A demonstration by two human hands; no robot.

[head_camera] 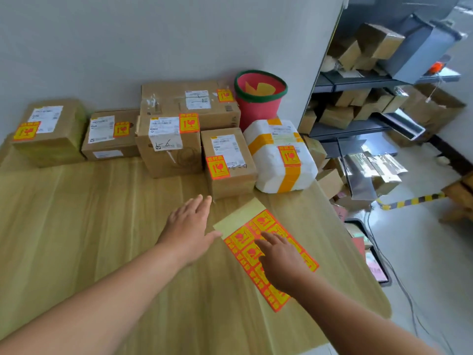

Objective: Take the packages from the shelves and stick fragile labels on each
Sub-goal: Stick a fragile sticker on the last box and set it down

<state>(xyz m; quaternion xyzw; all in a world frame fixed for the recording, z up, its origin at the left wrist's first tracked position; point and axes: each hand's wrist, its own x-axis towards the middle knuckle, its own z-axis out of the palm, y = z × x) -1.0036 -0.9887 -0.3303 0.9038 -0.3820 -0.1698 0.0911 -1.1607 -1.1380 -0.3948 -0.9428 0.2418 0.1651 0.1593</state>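
Right hand [279,262] hides the middle of the sheet [266,220]; shelf boxes [336,116] up right of it, all blur.

Pale honey wood grain runs in long streaks down the desk [102,226]. On it, the label sheet [266,221] is a grid of yellow squares with orange-red borders and symbols, its far end a bare pale yellow-green backing. Behind it, the cardboard boxes [169,160] are plain brown, each with white shipping labels [165,133] printed in black and a yellow and orange-red fragile sticker [189,123]. The white parcel [266,175] is crossed by orange-yellow tape bands and carries the same sticker. The bucket [258,108] is pinkish red with a green rim and a yellow shape inside. The wall [153,34] is light grey, the shelves [353,129] dark grey. On the floor lies yellow and black striped tape [414,201].
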